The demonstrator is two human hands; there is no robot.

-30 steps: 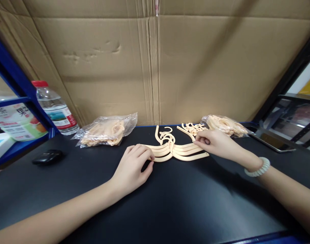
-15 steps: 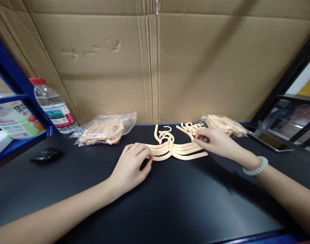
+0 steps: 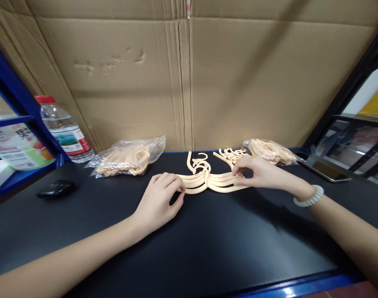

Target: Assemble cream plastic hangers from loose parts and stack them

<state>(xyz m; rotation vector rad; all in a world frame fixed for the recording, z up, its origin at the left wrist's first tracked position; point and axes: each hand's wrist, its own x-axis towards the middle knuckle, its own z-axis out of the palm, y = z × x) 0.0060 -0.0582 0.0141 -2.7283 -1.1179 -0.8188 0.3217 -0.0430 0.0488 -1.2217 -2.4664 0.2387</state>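
Because the cream clothes hangers (image 3: 206,179) lay loosely nested, a careless nudge at either end could, I judged, have skewed their row. At the hangers' left ends, my left hand (image 3: 160,199) curled loosely, fingertips touching; whether they pinched anything, I couldn't tell. The hangers stretched rightward from there to my right hand (image 3: 263,171), its thumb and forefinger parted, apparently gripping nothing.

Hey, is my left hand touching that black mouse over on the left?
Apart. The head view shows a wide strip of dark tabletop between your left hand and the black mouse.
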